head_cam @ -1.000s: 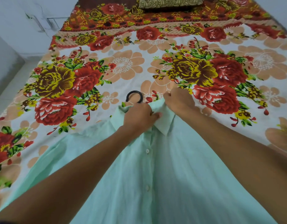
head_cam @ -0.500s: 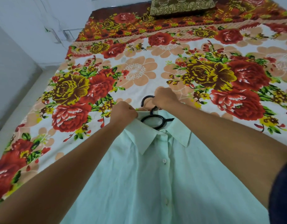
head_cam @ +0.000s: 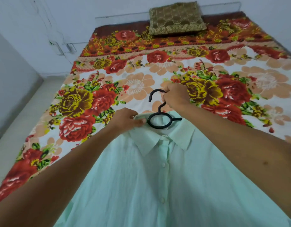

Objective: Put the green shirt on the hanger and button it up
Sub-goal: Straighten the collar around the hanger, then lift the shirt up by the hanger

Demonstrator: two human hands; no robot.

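Green cotton makes up the shirt (head_cam: 158,185), which lies front side up on the bedsheet (head_cam: 136,86), its collar pointing away from the person and its body spreading toward the bottom edge of the view. Down its middle runs a row of white buttons (head_cam: 163,164), and the front looks closed along that line, though whether each button is done up cannot be told. A black hanger (head_cam: 160,120) sits inside the shirt's neck: its round ring shows above the collar, a short stretch of one arm pokes out on the shirt's right side, and its hook (head_cam: 155,94) rises beyond the collar over the bedsheet. The right hand (head_cam: 175,97) is clenched around the hanger's neck just below the hook. The left hand (head_cam: 126,120) pinches the edge of the collar on the shirt's left side, next to the ring. The bedsheet under the shirt is white with large red, yellow and peach flowers. Well beyond the shirt, at the far end of the bed, lies a brown and gold pillow (head_cam: 176,19) against a pale wall (head_cam: 43,22).
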